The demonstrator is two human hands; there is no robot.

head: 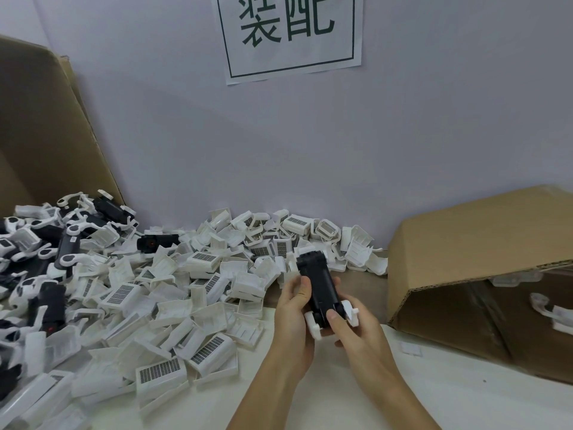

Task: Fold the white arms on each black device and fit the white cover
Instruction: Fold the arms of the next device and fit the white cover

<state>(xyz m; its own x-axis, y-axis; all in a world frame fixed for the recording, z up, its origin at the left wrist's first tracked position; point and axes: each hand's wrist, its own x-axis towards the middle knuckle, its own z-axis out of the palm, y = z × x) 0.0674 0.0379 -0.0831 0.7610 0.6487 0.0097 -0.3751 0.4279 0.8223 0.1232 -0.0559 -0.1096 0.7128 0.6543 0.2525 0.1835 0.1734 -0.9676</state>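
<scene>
Device (319, 283) held above the table (434, 398), between both hands. Left hand (291, 315) fingers curl round its left side; right hand (356, 333) thumb presses its near end. White arms (313, 325) folded there.

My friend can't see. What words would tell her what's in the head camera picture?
Two hands, left hand and right hand, hold a black device with white arms over a white table. A big pile of white covers lies left; a cardboard box lies on its side right.

Black device (317, 283), white arms (313, 325), white grid-patterned covers (158, 371), brown cardboard box (459, 243).
</scene>
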